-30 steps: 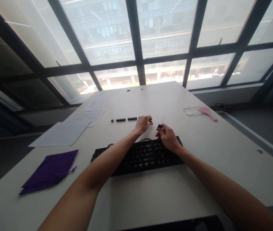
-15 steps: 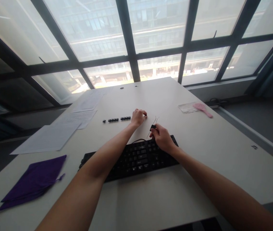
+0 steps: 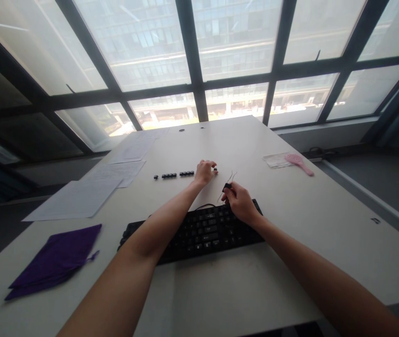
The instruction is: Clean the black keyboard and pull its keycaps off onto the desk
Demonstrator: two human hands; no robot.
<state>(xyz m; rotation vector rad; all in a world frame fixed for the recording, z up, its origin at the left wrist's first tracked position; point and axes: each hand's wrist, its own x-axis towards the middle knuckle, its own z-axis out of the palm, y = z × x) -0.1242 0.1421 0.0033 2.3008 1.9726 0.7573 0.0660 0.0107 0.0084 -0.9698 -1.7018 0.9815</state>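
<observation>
My left hand (image 3: 205,172) is over the white table beyond the keyboard, thumb and fingertips a little apart around a small black keycap (image 3: 215,169). To its left, several black keycaps (image 3: 187,173) stand in a broken row. In my right hand (image 3: 240,202) is a wire keycap puller (image 3: 226,187) with a black handle, its thin wire prongs pointing up and away. That hand is above the right end of the black keyboard (image 3: 210,234), and my left forearm hides the keyboard's left part.
White paper sheets (image 3: 76,199) lie on the left, with a purple drawstring bag (image 3: 57,257) nearer me. At right a pink hairbrush (image 3: 299,164) rests beside a clear plastic wrapper (image 3: 276,160). Large windows stand behind the table (image 3: 308,238).
The view has shifted slightly. My left thumb and fingertips have parted a little, leaving the keycap between them more visible. My right hand keeps the keycap puller in about the same place.
</observation>
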